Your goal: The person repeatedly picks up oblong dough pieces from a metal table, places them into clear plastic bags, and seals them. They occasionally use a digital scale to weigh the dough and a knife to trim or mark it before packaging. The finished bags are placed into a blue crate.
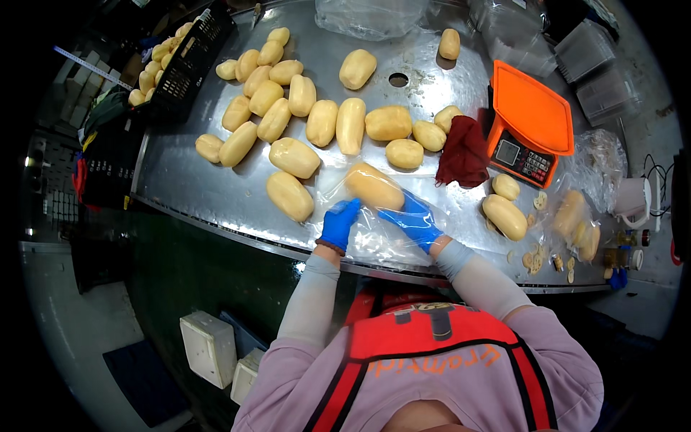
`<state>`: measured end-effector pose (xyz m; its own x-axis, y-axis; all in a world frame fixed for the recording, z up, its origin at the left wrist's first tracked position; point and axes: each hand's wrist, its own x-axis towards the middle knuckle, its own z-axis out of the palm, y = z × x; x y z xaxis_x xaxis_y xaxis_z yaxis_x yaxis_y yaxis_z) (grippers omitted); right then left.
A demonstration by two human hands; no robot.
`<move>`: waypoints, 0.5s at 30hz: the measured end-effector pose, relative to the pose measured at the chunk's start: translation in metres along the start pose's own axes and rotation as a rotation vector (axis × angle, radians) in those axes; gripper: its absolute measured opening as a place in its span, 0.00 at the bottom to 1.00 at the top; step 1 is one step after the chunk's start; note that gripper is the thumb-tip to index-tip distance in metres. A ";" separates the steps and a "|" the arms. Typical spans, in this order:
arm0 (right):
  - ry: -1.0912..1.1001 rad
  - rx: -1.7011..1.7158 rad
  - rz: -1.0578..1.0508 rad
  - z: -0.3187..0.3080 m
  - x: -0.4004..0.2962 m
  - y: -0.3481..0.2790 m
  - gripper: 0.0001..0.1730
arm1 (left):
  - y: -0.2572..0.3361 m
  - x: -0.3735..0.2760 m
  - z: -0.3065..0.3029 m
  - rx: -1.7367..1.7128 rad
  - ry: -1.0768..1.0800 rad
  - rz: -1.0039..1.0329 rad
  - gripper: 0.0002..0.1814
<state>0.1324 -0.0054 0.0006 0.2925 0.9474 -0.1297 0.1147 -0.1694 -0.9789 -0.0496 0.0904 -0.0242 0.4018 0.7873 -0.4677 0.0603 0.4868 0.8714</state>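
A peeled lotus root section (374, 187) lies in a clear plastic bag (367, 237) at the near side of the steel table. My left hand (339, 224), in a blue glove, pinches the bag's film just left of the root. Under the root's right end is my right hand (414, 220), also blue-gloved, its fingers spread and partly seen through the film; whether it grips is unclear. Other peeled lotus root sections (295, 157) lie beyond and to the left. A dark red cloth (463, 154) sits to the right, beside an orange digital scale (532, 110).
A black plastic crate (186, 70) of lotus roots stands at the far left. Plastic bags (372, 16) lie at the back, clear containers (586, 48) at the back right. Cut slices (534, 260) and bagged roots (577, 221) are at the right. The table's metal edge (227, 235) runs nearby.
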 end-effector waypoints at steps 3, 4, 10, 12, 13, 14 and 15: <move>0.009 -0.032 0.078 0.001 -0.002 -0.009 0.26 | 0.002 -0.002 -0.009 -0.096 -0.002 -0.018 0.10; -0.032 -0.220 0.079 -0.003 -0.004 -0.005 0.23 | -0.003 -0.001 -0.012 -0.100 -0.002 -0.019 0.10; -0.256 -0.283 0.208 -0.103 -0.063 0.045 0.11 | -0.021 0.001 -0.014 -0.183 0.043 -0.049 0.11; 0.084 -0.149 0.294 -0.132 -0.048 0.005 0.10 | -0.022 -0.001 -0.015 -0.183 0.064 -0.068 0.12; 0.383 -0.083 0.181 -0.132 -0.036 -0.007 0.09 | -0.021 0.000 -0.013 -0.181 0.066 -0.076 0.12; 0.427 -0.104 0.058 -0.136 -0.017 -0.015 0.09 | -0.020 -0.001 -0.010 -0.190 0.058 -0.076 0.12; 0.385 -0.209 -0.120 -0.127 0.005 -0.017 0.09 | -0.019 0.000 -0.008 -0.193 0.047 -0.075 0.13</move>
<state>0.2525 -0.0326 0.0369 0.5929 0.8003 0.0898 0.3469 -0.1532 -0.9253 -0.0585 0.0842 -0.0418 0.3594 0.7608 -0.5404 -0.0895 0.6045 0.7916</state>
